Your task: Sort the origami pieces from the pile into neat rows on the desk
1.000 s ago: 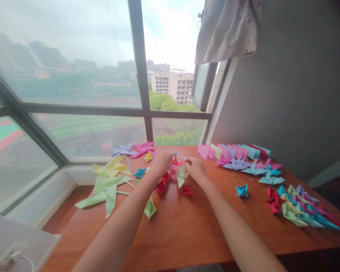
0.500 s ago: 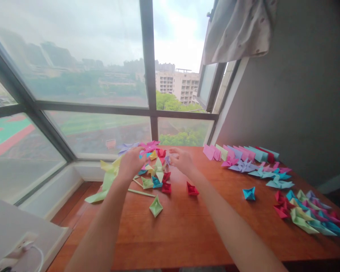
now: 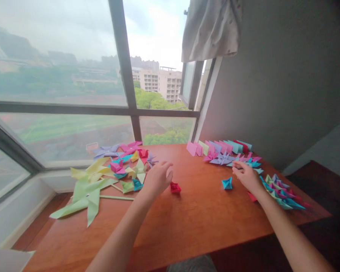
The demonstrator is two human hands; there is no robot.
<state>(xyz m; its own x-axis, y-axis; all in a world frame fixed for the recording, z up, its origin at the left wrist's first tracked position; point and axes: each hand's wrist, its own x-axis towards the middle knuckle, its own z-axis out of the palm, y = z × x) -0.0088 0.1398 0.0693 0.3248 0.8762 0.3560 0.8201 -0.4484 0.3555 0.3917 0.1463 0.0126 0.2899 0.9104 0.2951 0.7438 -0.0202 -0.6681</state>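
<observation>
My left hand (image 3: 158, 178) is over the table, fingers stretched and thumb apart, holding nothing visible. Just right of its wrist sits a red folded-paper boat (image 3: 175, 187). On its left is a heap of small folded papers, including a green one (image 3: 127, 186) and a blue one (image 3: 137, 184); my hand and forearm hide part of it. My right hand (image 3: 247, 176) is out to the right with loosely bent fingers, nothing seen in them. It is close to paper stars, one of them purple (image 3: 221, 159). A blue paper boat (image 3: 227, 184) lies left of it.
Paper pinwheels lie at left: light green (image 3: 87, 196), yellow (image 3: 94, 170), purple (image 3: 106, 151) and pink (image 3: 131, 147). Folded cards (image 3: 218, 146) stand in a row at the back right. Rows of paper boats (image 3: 283, 192) sit near the table's (image 3: 198, 226) right edge. Windows rise behind.
My hands have parted. The right has moved from the left heap to the paper stars; the left has shifted right, over the heap's near side. The view has turned right.
</observation>
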